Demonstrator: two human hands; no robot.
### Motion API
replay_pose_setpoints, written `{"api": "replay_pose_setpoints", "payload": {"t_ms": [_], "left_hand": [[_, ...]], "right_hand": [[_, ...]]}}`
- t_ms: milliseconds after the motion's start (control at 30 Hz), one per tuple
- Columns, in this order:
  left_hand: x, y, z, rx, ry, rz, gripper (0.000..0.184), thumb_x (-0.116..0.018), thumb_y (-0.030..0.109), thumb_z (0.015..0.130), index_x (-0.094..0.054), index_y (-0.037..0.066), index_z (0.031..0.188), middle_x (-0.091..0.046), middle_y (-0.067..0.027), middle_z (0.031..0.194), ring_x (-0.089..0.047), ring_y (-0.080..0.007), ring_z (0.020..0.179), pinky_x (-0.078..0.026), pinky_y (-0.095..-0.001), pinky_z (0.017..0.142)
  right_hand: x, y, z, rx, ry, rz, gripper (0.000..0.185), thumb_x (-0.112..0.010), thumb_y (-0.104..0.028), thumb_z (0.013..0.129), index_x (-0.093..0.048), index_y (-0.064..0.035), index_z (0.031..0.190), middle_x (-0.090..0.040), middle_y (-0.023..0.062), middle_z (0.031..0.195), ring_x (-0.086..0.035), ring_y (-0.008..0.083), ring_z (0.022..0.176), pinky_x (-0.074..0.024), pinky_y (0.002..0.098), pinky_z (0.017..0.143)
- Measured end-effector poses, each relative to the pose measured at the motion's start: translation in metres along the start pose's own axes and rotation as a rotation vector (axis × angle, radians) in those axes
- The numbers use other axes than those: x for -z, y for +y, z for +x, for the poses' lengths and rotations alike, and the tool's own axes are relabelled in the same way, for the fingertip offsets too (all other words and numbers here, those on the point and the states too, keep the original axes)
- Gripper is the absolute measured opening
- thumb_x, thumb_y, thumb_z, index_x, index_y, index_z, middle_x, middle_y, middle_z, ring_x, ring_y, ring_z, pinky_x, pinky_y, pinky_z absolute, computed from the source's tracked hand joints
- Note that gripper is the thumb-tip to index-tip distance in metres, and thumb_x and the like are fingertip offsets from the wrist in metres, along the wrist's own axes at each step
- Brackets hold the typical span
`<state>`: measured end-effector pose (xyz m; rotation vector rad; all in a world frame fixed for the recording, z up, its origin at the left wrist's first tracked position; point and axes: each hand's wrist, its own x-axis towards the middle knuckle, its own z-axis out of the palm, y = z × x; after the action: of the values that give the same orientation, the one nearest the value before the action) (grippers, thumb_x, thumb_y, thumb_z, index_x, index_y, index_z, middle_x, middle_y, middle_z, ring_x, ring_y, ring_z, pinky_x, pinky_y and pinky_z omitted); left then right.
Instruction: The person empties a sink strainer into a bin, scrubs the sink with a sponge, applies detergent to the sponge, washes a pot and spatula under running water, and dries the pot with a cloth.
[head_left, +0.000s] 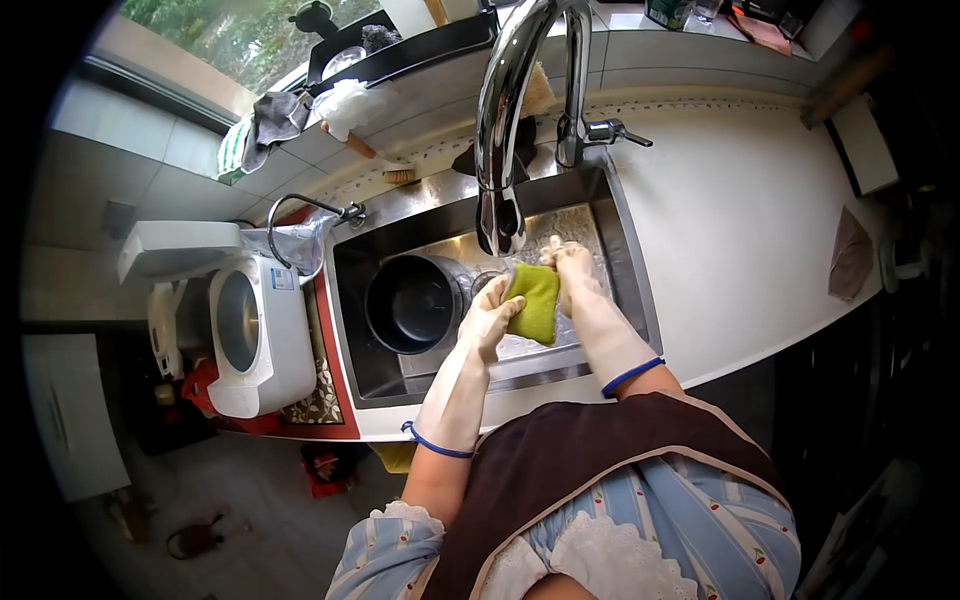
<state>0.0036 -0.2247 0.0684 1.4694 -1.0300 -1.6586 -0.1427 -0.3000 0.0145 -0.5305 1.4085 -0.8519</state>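
Both my hands wear long whitish gloves with blue cuffs and are over the metal sink [480, 384]. My left hand [490, 315] pinches a yellow-green sponge cloth [535, 304], its thumb lying on the cloth's near face. My right hand [572, 268] is at the cloth's upper right edge, below the tap; its fingers are curled, and what they hold, if anything, is too small to make out. A round black pot [412, 303] stands in the left part of the sink, left of my left hand.
The chrome tap [497, 150] arches over the sink just above my hands. A thin curved spout [275, 235] rises at the sink's left corner. Left of the sink is a white appliance [290, 340] with its lid up. A wooden brush [398, 176] lies behind the sink.
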Motion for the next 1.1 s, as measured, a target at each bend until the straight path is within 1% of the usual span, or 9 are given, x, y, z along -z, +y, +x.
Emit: {"api": "replay_pose_setpoints", "payload": {"t_ms": [133,267,400,567,667,767,900,933,1100], "left_hand": [[0.008,0.005,-0.005,0.035,0.003,-0.196,0.036,-0.055,0.002,0.085,-0.052,0.003,0.121,-0.060,-0.0035,0.112,-0.053,-0.0121,0.104,-0.040,-0.0249,0.092],[0.009,-0.004,0.005,0.024,-0.049,-0.194,0.035,-0.058,0.006,0.086,-0.053,0.003,0.120,-0.061,-0.0035,0.111,-0.056,-0.0123,0.100,-0.043,-0.0252,0.090],[-0.004,0.004,0.005,0.037,-0.022,-0.323,0.028,-0.062,0.017,0.087,-0.058,0.003,0.111,-0.064,-0.0055,0.103,-0.062,-0.0148,0.090,-0.048,-0.0279,0.085],[-0.007,-0.001,0.017,-0.063,0.199,-0.878,0.018,-0.060,0.015,0.089,-0.056,0.006,0.105,-0.063,-0.0081,0.101,-0.063,-0.0201,0.092,-0.052,-0.0339,0.083],[0.004,-0.022,0.039,-0.006,0.371,-0.867,0.012,-0.053,0.012,0.093,-0.053,0.008,0.104,-0.062,-0.0083,0.101,-0.063,-0.0207,0.089,-0.054,-0.0321,0.074],[0.026,-0.079,0.077,0.003,-0.052,-0.762,0.019,-0.042,0.022,0.096,-0.055,0.009,0.102,-0.061,-0.0077,0.096,-0.059,-0.0230,0.083,-0.052,-0.0348,0.070],[-0.027,-0.007,0.041,0.259,0.265,-0.777,0.034,-0.044,0.041,0.094,-0.057,0.010,0.095,-0.061,-0.0084,0.084,-0.056,-0.0222,0.072,-0.049,-0.0339,0.070],[-0.038,0.008,0.033,0.368,0.453,-0.634,0.043,-0.049,0.048,0.092,-0.057,0.009,0.105,-0.063,-0.0080,0.094,-0.059,-0.0208,0.080,-0.049,-0.0318,0.075],[-0.030,-0.008,0.032,-0.042,0.219,-0.529,0.044,-0.055,0.046,0.091,-0.055,0.009,0.115,-0.062,-0.0076,0.107,-0.060,-0.0184,0.090,-0.048,-0.0300,0.078]], "right_hand": [[0.016,-0.016,-0.018,-0.046,-0.074,-0.030,0.023,-0.060,-0.027,0.091,-0.058,-0.0041,0.094,-0.059,0.0022,0.070,-0.057,0.0148,0.067,-0.0479,0.0278,0.068],[0.012,0.007,-0.019,0.478,-0.407,-0.561,0.032,-0.055,-0.033,0.092,-0.059,-0.0037,0.104,-0.064,0.0111,0.088,-0.059,0.0204,0.080,-0.0474,0.0287,0.079],[-0.002,-0.031,-0.040,0.173,-0.186,-0.567,0.030,-0.053,-0.035,0.094,-0.059,-0.0053,0.096,-0.064,0.0111,0.087,-0.059,0.0181,0.076,-0.0466,0.0308,0.071],[-0.024,-0.026,-0.042,0.341,0.085,-0.319,0.020,-0.056,-0.024,0.094,-0.054,-0.0036,0.092,-0.058,0.0108,0.086,-0.056,0.0179,0.074,-0.0474,0.0338,0.066],[-0.037,-0.034,-0.091,0.656,-0.111,-0.340,0.018,-0.058,-0.004,0.087,-0.052,-0.0024,0.103,-0.058,0.0129,0.098,-0.059,0.0213,0.086,-0.0503,0.0298,0.075],[-0.051,0.019,-0.090,1.157,-0.001,-0.395,0.023,-0.057,-0.011,0.089,-0.052,-0.0008,0.109,-0.061,0.0164,0.097,-0.061,0.0253,0.088,-0.0517,0.0333,0.075],[-0.027,0.002,-0.066,0.454,-0.148,-0.451,0.028,-0.053,-0.027,0.094,-0.056,0.0008,0.096,-0.063,0.0169,0.084,-0.060,0.0220,0.077,-0.0521,0.0351,0.062],[-0.022,-0.002,-0.056,0.449,-0.150,-0.450,0.028,-0.053,-0.027,0.094,-0.056,0.0008,0.096,-0.063,0.0169,0.084,-0.060,0.0220,0.077,-0.0521,0.0351,0.062],[-0.004,0.018,0.015,0.482,0.194,-0.547,0.031,-0.055,-0.031,0.093,-0.061,-0.0010,0.086,-0.067,0.0066,0.080,-0.059,0.0165,0.070,-0.0484,0.0281,0.066]]}}
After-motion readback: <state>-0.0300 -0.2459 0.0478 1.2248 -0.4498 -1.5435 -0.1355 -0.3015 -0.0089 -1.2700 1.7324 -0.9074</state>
